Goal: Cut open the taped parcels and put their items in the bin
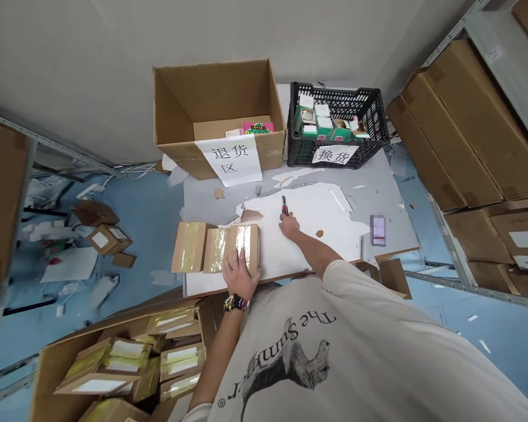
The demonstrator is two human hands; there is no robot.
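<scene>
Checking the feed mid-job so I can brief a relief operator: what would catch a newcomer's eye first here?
The right hand grips a small dark utility knife above a torn white sheet on the grey table. The left hand rests on a row of tape-wrapped cardboard parcels at the sheet's near edge. At the table's far side stand an open brown cardboard box and a black plastic crate of small green-and-white boxes.

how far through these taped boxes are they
Done: the black plastic crate holds small green-and-white boxes, and the open cardboard carton holds a few items. In hand: the right hand grips a utility knife over the white board, while the left hand rests on a taped kraft box, one of three. Left: the lower-left carton looks full of taped boxes.
</scene>
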